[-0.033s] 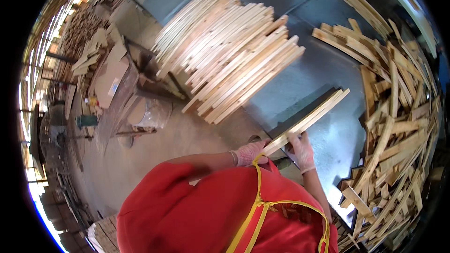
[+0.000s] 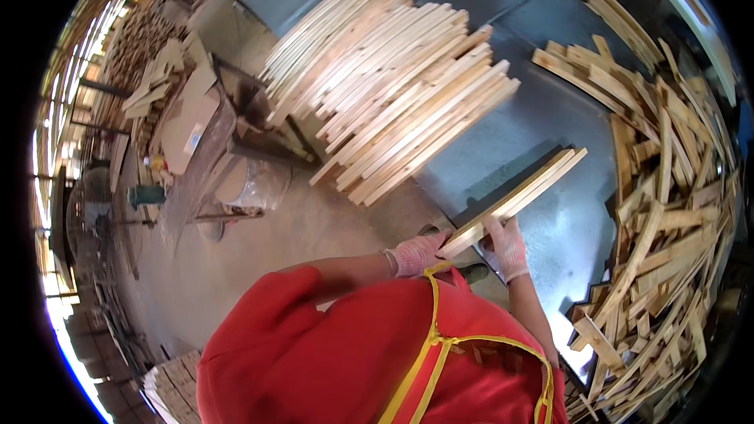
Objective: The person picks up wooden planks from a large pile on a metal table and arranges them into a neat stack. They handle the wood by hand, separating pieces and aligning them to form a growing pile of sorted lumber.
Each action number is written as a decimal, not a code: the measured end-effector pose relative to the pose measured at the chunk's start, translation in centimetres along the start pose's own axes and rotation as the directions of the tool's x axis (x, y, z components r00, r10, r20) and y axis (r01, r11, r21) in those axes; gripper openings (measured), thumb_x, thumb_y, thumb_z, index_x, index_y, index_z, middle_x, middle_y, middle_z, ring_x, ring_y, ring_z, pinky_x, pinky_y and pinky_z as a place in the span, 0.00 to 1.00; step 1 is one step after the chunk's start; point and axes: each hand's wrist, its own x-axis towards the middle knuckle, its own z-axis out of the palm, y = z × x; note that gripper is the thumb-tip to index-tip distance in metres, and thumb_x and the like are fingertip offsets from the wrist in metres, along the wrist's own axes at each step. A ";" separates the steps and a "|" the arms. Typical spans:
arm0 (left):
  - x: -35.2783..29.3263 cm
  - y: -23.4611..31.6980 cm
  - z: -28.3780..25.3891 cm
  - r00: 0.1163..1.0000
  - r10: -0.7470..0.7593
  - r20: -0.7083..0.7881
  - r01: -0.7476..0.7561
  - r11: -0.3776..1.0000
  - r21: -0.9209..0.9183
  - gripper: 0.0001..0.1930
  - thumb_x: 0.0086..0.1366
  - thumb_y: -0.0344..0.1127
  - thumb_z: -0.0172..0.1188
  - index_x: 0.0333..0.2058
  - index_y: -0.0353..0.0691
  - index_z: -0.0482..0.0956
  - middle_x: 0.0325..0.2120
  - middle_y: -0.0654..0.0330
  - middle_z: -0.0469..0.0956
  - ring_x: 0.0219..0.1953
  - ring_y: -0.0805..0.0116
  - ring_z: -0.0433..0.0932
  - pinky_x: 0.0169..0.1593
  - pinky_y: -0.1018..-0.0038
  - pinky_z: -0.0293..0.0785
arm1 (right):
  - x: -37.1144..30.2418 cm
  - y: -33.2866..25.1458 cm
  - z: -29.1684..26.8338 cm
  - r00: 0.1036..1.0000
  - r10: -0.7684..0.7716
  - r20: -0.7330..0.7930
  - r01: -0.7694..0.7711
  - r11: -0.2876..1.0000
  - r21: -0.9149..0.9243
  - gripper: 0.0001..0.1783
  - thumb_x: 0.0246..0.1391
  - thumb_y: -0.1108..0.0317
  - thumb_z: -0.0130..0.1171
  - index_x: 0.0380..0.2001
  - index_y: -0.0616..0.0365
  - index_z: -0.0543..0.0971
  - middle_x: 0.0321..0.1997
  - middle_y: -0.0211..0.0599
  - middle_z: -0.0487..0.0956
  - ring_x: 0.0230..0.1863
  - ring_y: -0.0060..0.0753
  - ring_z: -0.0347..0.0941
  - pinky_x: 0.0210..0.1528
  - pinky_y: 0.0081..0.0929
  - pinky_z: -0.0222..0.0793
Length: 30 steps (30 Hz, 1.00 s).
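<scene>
Strips (image 2: 514,202) gripped at the near end, reaching out over the table (image 2: 561,122).
The left hand (image 2: 416,256) pinches their end; the right (image 2: 508,250) curls against the side — how tightly, I cannot tell. Best to keep the ends flush and the grip even — a long free end like this could sag or fan apart — and well clear of the row (image 2: 393,86).

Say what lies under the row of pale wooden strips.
The strips rest on a grey tabletop; their left ends jut over the floor. The part directly beneath is covered.
</scene>
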 end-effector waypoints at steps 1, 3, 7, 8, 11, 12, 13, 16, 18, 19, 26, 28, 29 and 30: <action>-1.4 -1.0 -1.2 0.998 -0.006 -0.068 0.014 0.993 0.121 0.34 0.61 0.47 0.64 0.65 0.42 0.70 0.49 0.44 0.82 0.51 0.46 0.82 0.54 0.59 0.79 | 1.5 0.0 1.3 0.999 0.018 0.027 -0.019 1.000 0.010 0.30 0.60 0.56 0.69 0.56 0.61 0.70 0.42 0.35 0.78 0.37 0.25 0.74 0.39 0.30 0.74; -2.7 -4.6 -3.3 0.946 0.222 -0.237 -0.092 0.884 0.459 0.34 0.65 0.49 0.60 0.67 0.43 0.69 0.53 0.44 0.81 0.53 0.46 0.82 0.56 0.60 0.79 | 5.8 0.6 4.6 0.965 -0.254 -0.068 0.204 0.886 -0.416 0.30 0.57 0.57 0.71 0.55 0.61 0.71 0.37 0.36 0.78 0.35 0.28 0.75 0.37 0.29 0.74; -6.6 -11.6 -10.1 0.569 0.064 -0.820 0.204 0.955 0.216 0.24 0.67 0.50 0.64 0.55 0.41 0.81 0.43 0.51 0.84 0.46 0.54 0.84 0.51 0.62 0.80 | 11.0 -3.4 10.8 0.982 -0.122 0.146 0.161 0.943 -0.290 0.29 0.56 0.59 0.71 0.54 0.60 0.71 0.33 0.32 0.77 0.25 0.26 0.71 0.27 0.27 0.70; -6.9 -14.2 -10.8 0.542 -0.238 -0.806 0.196 0.969 -0.154 0.22 0.67 0.50 0.66 0.51 0.41 0.83 0.42 0.54 0.84 0.46 0.56 0.84 0.52 0.62 0.80 | 12.4 -3.8 11.4 0.978 -0.065 0.197 0.110 0.968 -0.227 0.25 0.58 0.62 0.70 0.54 0.59 0.72 0.30 0.31 0.77 0.23 0.25 0.70 0.24 0.27 0.68; -6.4 -20.1 -11.5 0.623 -0.648 -0.438 0.114 0.629 -0.769 0.21 0.67 0.53 0.68 0.47 0.43 0.85 0.45 0.58 0.85 0.47 0.60 0.83 0.51 0.62 0.77 | 10.9 -5.9 11.6 0.963 0.011 0.268 0.045 0.978 -0.202 0.15 0.62 0.67 0.65 0.48 0.59 0.74 0.27 0.27 0.74 0.21 0.21 0.67 0.22 0.24 0.62; -5.8 -21.0 -11.5 0.679 -0.668 -0.305 0.099 0.494 -0.864 0.21 0.66 0.55 0.68 0.46 0.45 0.85 0.47 0.59 0.86 0.48 0.60 0.83 0.50 0.62 0.76 | 10.6 -6.1 10.9 0.959 0.021 0.284 0.041 0.977 -0.211 0.24 0.60 0.66 0.66 0.56 0.65 0.73 0.29 0.30 0.75 0.24 0.24 0.68 0.24 0.25 0.63; -4.7 -21.5 -11.1 0.724 -0.640 -0.257 -0.033 0.340 -0.940 0.21 0.67 0.55 0.69 0.47 0.45 0.85 0.47 0.61 0.86 0.48 0.62 0.83 0.50 0.62 0.76 | 10.2 -5.7 10.1 0.967 0.005 0.253 0.047 0.978 -0.201 0.26 0.61 0.66 0.65 0.59 0.66 0.72 0.30 0.30 0.76 0.25 0.24 0.69 0.27 0.25 0.65; -1.6 -21.4 -10.7 0.814 -0.548 -0.191 -0.244 -0.025 -0.969 0.21 0.67 0.54 0.69 0.51 0.46 0.85 0.46 0.65 0.85 0.47 0.67 0.82 0.49 0.62 0.75 | 7.7 -4.2 7.1 0.987 -0.049 0.151 0.061 0.996 -0.071 0.38 0.62 0.66 0.64 0.71 0.71 0.65 0.37 0.33 0.78 0.32 0.26 0.73 0.37 0.26 0.72; -1.8 -19.8 -11.4 0.791 -0.576 -0.207 -0.256 -0.004 -0.967 0.21 0.67 0.53 0.70 0.53 0.48 0.84 0.46 0.67 0.85 0.47 0.69 0.81 0.49 0.62 0.74 | 5.7 -4.1 4.9 0.995 -0.038 0.087 0.042 0.998 -0.049 0.39 0.62 0.65 0.64 0.71 0.72 0.64 0.41 0.34 0.78 0.35 0.26 0.74 0.39 0.27 0.74; -2.4 -18.7 -11.9 0.780 -0.566 -0.265 -0.270 0.078 -0.960 0.22 0.67 0.52 0.70 0.52 0.46 0.84 0.46 0.66 0.85 0.47 0.70 0.81 0.49 0.63 0.75 | 5.1 -4.3 3.9 0.998 -0.027 0.062 0.029 0.999 -0.036 0.39 0.62 0.65 0.64 0.71 0.72 0.64 0.42 0.35 0.79 0.36 0.26 0.75 0.41 0.28 0.74; -7.4 -6.1 -19.9 0.777 -0.365 -0.513 -0.246 0.574 -0.781 0.23 0.67 0.46 0.72 0.52 0.34 0.83 0.41 0.63 0.86 0.43 0.76 0.81 0.50 0.77 0.77 | 4.5 -10.7 7.7 0.947 -0.236 0.219 0.202 0.965 0.168 0.45 0.62 0.52 0.68 0.72 0.69 0.63 0.52 0.39 0.78 0.45 0.32 0.77 0.52 0.32 0.75; -7.1 -2.5 -20.8 0.816 -0.294 -0.497 -0.237 0.615 -0.752 0.22 0.67 0.44 0.73 0.50 0.32 0.84 0.39 0.63 0.85 0.41 0.77 0.80 0.48 0.78 0.77 | 7.2 -14.1 12.3 0.968 -0.154 0.199 0.056 0.903 0.426 0.43 0.63 0.47 0.66 0.69 0.69 0.66 0.50 0.40 0.79 0.46 0.35 0.78 0.53 0.34 0.76; -6.9 -1.3 -21.0 0.861 -0.226 -0.456 -0.198 0.677 -0.709 0.21 0.67 0.43 0.72 0.50 0.32 0.84 0.38 0.63 0.84 0.41 0.77 0.80 0.48 0.78 0.77 | 8.7 -16.2 14.8 0.969 -0.169 0.178 0.070 0.885 0.461 0.40 0.63 0.50 0.67 0.66 0.69 0.68 0.47 0.39 0.79 0.44 0.37 0.78 0.52 0.36 0.77; -6.7 -0.4 -21.2 0.899 -0.163 -0.407 -0.166 0.733 -0.660 0.20 0.67 0.43 0.72 0.50 0.33 0.84 0.38 0.64 0.84 0.40 0.78 0.80 0.48 0.79 0.77 | 10.0 -18.3 16.6 0.970 -0.183 0.159 0.083 0.867 0.490 0.36 0.63 0.52 0.67 0.62 0.69 0.70 0.44 0.39 0.79 0.41 0.39 0.78 0.51 0.38 0.78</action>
